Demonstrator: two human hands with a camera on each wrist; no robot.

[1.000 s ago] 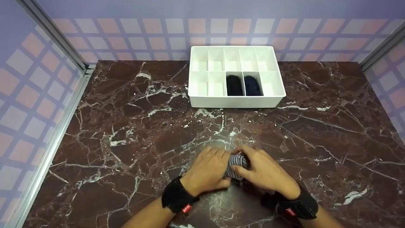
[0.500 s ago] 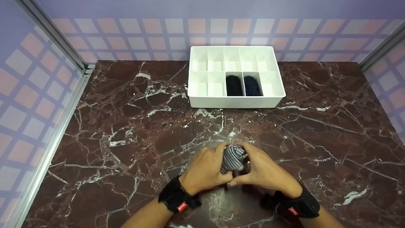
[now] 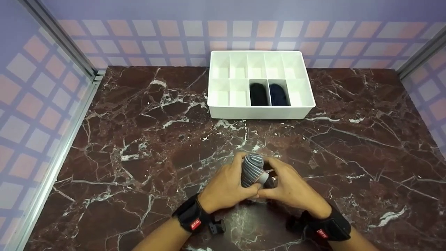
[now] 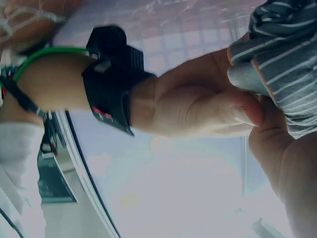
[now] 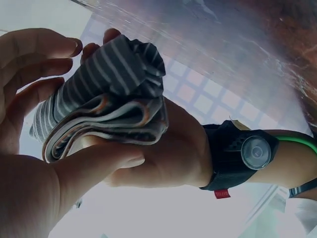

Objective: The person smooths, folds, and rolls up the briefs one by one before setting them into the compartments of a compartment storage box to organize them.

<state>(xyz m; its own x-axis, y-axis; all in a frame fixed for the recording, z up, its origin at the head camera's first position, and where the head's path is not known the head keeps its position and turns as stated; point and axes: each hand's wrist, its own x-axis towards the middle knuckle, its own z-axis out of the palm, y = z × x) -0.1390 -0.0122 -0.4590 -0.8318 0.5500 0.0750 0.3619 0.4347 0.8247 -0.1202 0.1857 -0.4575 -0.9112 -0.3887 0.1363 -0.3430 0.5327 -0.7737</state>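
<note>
A rolled pair of grey socks with white stripes and orange edging is between the two hands, near the front middle of the table. My left hand grips the bundle from its left side, thumb in front and fingers behind. From the other side my right hand curves round it, its thumb tip meeting the left thumb. Folded layers and a paler grey part show at one end of the bundle. In the right wrist view, the socks lie between the right thumb and curled fingers, with the left hand behind.
A white divided box stands at the back of the dark red marbled table. In its front row, neighbouring compartments hold a black bundle and a navy bundle. Checked walls enclose the back and sides.
The sock bundle has been turned more upright and raised slightly between the hands, so its rolled top and pale part show. The right thumb has moved off its face toward the left thumb.
</note>
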